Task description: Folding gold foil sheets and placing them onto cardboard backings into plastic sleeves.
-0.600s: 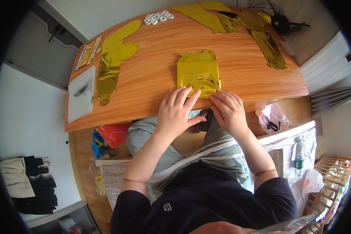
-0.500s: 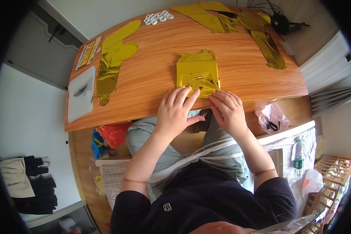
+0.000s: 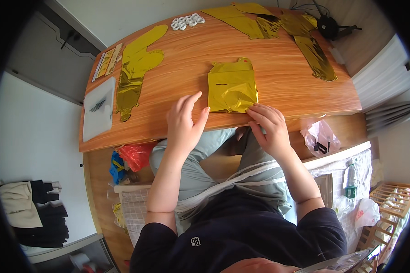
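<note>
A flat gold foil balloon, folded into a rough square, lies near the table's front edge in the middle. Its near part is creased, and small tabs stick out at its far edge. My right hand rests its fingertips on the balloon's near right corner, fingers stretched and thumb apart below. To the left of the foil, my left hand hovers near the table edge, its fingers spread and nothing in it.
More flat gold foil balloons lie at the left, far middle and far right of the wooden table. White rings sit at the back. A whitish plastic sheet or bag lies at the left edge.
My left hand has lifted off the foil and moved left. The near part of the foil lies flatter and is more exposed. My right hand stays at the near right corner.
</note>
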{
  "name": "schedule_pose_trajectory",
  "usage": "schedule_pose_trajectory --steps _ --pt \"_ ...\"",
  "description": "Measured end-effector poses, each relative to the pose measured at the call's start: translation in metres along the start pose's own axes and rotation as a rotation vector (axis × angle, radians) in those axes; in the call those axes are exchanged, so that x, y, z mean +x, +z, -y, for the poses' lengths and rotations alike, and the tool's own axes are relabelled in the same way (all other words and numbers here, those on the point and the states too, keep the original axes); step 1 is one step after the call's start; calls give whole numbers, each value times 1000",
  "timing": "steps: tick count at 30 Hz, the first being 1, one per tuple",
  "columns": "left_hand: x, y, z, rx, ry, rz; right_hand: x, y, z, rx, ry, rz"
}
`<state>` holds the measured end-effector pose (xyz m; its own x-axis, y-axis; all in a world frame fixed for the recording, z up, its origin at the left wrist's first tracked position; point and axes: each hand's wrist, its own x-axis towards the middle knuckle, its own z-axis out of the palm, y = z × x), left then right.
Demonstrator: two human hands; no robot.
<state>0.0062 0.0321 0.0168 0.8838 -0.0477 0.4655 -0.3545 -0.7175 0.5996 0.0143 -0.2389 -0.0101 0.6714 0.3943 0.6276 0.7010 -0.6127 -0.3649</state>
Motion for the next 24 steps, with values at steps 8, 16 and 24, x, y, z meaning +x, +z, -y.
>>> schedule_pose_trajectory --steps 8,16,24 --pt "12 7 4 97 -157 123 19 -11 -7 219 341 -95" --pt "15 15 -4 45 -217 157 46 -22 -13 439 697 132" --pt "13 16 0 -1 -71 167 41 -18 -38 522 687 239"
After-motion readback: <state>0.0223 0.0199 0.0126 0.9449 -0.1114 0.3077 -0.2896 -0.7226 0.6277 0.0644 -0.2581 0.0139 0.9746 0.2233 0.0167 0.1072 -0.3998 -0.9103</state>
